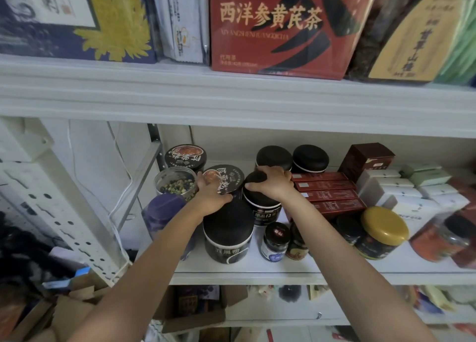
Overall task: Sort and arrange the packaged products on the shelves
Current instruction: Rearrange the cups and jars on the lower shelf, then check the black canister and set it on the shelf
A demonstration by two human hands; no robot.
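- Printed-lid tub (224, 181) (black, with pale characters across its top) sits in the middle shelf's second row, between a clear jar of mixed beans (176, 184) on its left and a black-lidded jar (262, 209) on its right.
- Left hand (211, 198) grips this tub from the near side. Its fingers (201, 183) curl round the lid's left rim and the thumb lies along the near edge, so most of the printed top shows beyond the knuckles.
- The lid looks tilted toward the camera. Whether the tub's base rests on the shelf (257, 274) is hidden by a large black-capped canister (228, 238) in front, so perhaps it is lifted.
- Right hand (273, 184) clasps the domed cap of the black-lidded jar, with fingers draped over the far side and the thumb pressed on the left side. The jar's labelled body shows below the wrist.
- The two gripped containers stand just beside each other, nearly touching.
- A second tub with the same printed lid (186, 156) stands behind.
- Two more dark-capped jars (274, 157) are at the back.
- A stack of flat red boxes (329, 194) lies right of the right hand.
- A gold-lidded jar (383, 228) stands near the front.
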